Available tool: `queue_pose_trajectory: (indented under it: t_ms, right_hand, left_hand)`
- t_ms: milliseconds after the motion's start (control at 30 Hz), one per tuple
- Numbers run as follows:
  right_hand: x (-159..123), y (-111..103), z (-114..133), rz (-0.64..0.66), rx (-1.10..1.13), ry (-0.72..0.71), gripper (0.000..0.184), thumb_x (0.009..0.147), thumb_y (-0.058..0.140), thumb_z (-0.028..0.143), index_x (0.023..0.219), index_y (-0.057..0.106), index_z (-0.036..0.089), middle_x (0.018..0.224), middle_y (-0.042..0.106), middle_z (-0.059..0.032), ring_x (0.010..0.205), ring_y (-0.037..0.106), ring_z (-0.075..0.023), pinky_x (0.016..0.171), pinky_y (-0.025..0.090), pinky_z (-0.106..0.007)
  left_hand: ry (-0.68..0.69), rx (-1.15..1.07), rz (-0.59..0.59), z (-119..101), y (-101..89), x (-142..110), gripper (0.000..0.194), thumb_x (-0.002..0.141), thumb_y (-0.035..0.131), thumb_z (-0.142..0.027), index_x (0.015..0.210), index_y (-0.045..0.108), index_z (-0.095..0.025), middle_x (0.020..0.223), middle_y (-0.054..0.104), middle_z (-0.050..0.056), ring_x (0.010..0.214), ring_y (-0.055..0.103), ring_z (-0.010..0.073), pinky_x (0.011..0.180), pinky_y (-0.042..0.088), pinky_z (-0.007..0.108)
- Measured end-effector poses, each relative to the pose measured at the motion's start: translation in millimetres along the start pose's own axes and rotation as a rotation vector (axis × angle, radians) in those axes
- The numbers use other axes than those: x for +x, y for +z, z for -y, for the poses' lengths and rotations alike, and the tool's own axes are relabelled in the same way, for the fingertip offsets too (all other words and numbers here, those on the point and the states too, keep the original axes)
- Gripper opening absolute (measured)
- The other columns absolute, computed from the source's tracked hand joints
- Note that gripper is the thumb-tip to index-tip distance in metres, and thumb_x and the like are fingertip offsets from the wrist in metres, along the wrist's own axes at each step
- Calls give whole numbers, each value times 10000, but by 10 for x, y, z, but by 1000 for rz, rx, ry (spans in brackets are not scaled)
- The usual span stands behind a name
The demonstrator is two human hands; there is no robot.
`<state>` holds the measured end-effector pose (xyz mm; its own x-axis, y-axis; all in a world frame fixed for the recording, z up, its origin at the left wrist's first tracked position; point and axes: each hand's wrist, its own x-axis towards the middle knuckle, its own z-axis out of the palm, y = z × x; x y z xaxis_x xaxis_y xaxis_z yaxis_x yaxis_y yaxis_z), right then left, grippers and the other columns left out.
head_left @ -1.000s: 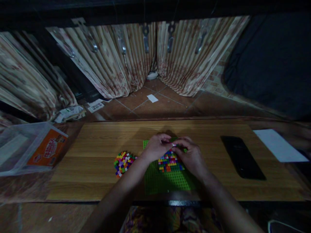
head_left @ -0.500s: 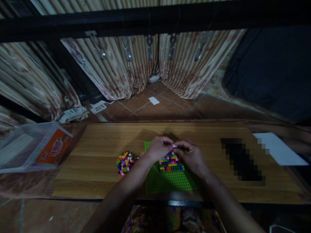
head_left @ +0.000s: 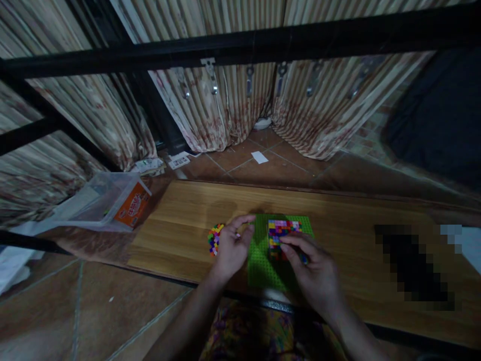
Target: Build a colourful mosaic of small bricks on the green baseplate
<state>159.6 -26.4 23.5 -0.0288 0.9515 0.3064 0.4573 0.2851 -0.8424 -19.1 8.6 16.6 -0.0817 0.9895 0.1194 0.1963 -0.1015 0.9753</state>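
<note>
A green studded baseplate point(head_left: 259, 271) lies on the wooden table, bearing a block of small multicoloured bricks point(head_left: 280, 228) set in rows. Over the near part of those bricks is my right hand point(head_left: 317, 263), thumb and forefinger brought together; whatever is between the tips is too small to make out. My left hand point(head_left: 232, 248) hovers at the plate's left edge, with thumb and fingers apart and nothing visible in them. Behind it, partly covered, sits a heap of loose coloured bricks point(head_left: 215, 238).
On the left, beyond the wooden table point(head_left: 180, 220), stands a clear plastic box point(head_left: 108, 200) with an orange label. A dark pixelated patch covers part of the table's right side. White paper point(head_left: 469, 245) lies at the far right, and striped curtains point(head_left: 233, 110) hang behind.
My hands have parted: the left moved back from the bricks toward the loose heap and opened, while the right moved to the near part of the built bricks. The view has turned left.
</note>
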Motion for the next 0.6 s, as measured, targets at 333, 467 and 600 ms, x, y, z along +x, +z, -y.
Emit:
queue_pose_trajectory:
  t_ms: [333, 467, 600]
  right_hand:
    - [242, 882, 106, 287, -390, -87, 250, 844, 467, 68, 937, 669, 182, 909, 655, -100, 869, 612, -240, 772, 482, -348]
    - [266, 1012, 6, 317, -446, -90, 245, 820, 478, 51, 927, 652, 185, 908, 652, -96, 858, 604, -233, 763, 470, -333]
    - [250, 1105, -70, 302, -429, -105, 248, 821, 466, 46, 878, 647, 205, 893, 655, -74, 850, 601, -207, 754, 463, -299]
  left_hand:
    - [-188, -25, -276, 220, -850, -399, 212, 778, 658, -305, 914, 699, -148, 937, 735, 63, 928, 672, 211, 871, 518, 315]
    - [-209, -49, -256, 281, -855, -407, 189, 782, 647, -295, 901, 704, -160, 922, 740, 53, 909, 678, 203, 857, 521, 307]
    - [-194, -63, -222, 302, -801, -367, 171, 786, 636, -289, 878, 709, -164, 894, 741, 46, 883, 682, 192, 837, 525, 288]
